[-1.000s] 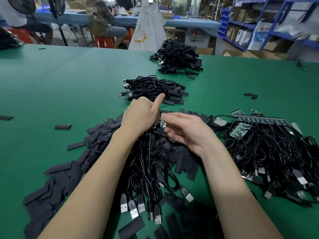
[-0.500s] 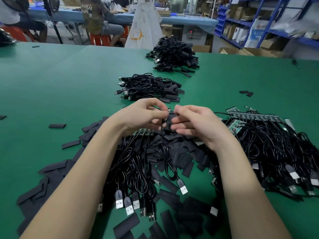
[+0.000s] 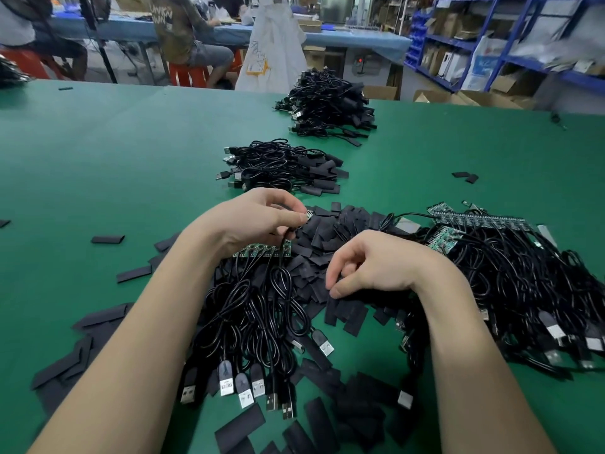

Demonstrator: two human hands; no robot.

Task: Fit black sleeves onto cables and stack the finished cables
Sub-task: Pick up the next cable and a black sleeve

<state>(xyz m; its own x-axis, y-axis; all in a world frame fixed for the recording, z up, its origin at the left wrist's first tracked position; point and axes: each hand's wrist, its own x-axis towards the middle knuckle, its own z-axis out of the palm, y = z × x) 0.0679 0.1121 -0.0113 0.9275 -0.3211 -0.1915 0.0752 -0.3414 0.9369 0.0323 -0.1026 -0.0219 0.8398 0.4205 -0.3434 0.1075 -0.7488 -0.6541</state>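
I'm pinching a cable end (image 3: 307,217) in my left hand (image 3: 252,221); my right hand (image 3: 370,263) is picking a sleeve (image 3: 332,309); two finished stacks (image 3: 281,167) are sitting done, many cables (image 3: 510,283) waiting.

Left hand (image 3: 252,221) pinches a cable end (image 3: 307,215); right hand (image 3: 370,267) touches loose black sleeves (image 3: 347,311).

- The table (image 3: 98,165) wears matt green cloth, smooth as felt.
- Sleeves (image 3: 347,314) look matt black and flat, rubbery.
- Cables (image 3: 262,309) are glossy black plastic with shiny metal plugs (image 3: 226,386).
- Cardboard boxes (image 3: 484,98) look dull brown.
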